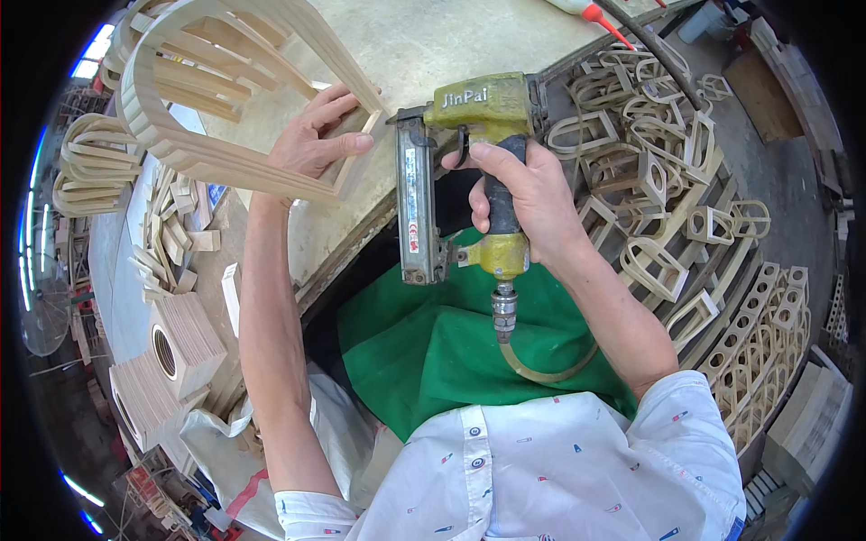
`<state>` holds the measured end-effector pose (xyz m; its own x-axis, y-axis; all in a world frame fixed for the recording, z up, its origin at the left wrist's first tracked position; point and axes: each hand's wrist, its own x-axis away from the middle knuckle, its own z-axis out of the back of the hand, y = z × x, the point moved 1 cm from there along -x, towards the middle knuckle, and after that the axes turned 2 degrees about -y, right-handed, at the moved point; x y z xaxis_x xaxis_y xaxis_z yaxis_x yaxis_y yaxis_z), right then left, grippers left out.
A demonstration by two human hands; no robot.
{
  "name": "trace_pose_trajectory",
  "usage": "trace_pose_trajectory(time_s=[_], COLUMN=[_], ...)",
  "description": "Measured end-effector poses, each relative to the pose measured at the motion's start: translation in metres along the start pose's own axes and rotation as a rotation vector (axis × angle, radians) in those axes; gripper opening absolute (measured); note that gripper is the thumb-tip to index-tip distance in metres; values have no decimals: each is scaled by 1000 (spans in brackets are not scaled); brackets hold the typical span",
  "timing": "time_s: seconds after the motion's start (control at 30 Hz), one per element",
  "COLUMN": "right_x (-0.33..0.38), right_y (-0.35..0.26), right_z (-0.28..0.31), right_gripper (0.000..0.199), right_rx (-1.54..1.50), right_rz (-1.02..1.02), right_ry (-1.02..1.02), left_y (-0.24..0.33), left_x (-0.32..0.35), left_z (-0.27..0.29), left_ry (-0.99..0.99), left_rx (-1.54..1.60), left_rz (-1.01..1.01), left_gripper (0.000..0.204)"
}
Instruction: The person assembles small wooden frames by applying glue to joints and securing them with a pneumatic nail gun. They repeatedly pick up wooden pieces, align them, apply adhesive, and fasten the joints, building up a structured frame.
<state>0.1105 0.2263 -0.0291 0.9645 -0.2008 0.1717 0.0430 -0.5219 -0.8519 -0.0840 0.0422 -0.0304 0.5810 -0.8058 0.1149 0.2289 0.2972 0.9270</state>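
An arched pale wooden frame (225,169) stands on the workbench (406,45) at the upper left. My left hand (316,135) reaches into it and grips its short straight end rail, thumb along the wood and fingers behind. In my right hand (537,194) is a yellow-green pneumatic nail gun (501,113), held upright by its black grip, with my index finger by the trigger. The gun's nose lies right beside the frame's corner; I cannot tell whether they touch. An air hose (541,374) runs from the fitting under the grip.
Small wooden offcuts (171,234) and stacked wooden blocks with round holes (185,347) lie to my left. More arched frames (95,167) stand at the far left. On the right, many small arched wooden pieces (654,266) cover a slatted surface. A red-tipped bottle (595,13) lies at the back.
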Motion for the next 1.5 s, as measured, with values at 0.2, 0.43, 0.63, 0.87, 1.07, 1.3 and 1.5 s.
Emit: trace_pose_trajectory(time_s=[0.2, 0.43, 0.63, 0.87, 1.07, 1.3, 1.5], right_x=[1, 4, 5, 22, 8, -12, -24], right_y=[2, 0, -4, -54, -92, -56, -37], right_z=[2, -2, -1, -1, -7, 18, 16], right_gripper=[27, 25, 26, 28, 25, 58, 45], right_rx=[-19, 20, 31, 282, 813, 1727, 1819], right_rz=[-14, -11, -3, 214, 50, 984, 1119], right_ry=[8, 28, 16, -19, -132, -539, -566], left_y=[-2, -6, -2, 9, 0, -3, 2], left_x=[-1, -2, 1, 1, 0, 0, 2], left_z=[2, 1, 2, -1, -1, -1, -2], left_ry=[37, 36, 62, 53, 26, 24, 40], left_rx=[-73, -60, -65, -96, -22, 49, 10], left_rz=[12, 11, -7, 58, -37, -54, -36], left_gripper=[64, 64, 60, 65, 65, 59, 61])
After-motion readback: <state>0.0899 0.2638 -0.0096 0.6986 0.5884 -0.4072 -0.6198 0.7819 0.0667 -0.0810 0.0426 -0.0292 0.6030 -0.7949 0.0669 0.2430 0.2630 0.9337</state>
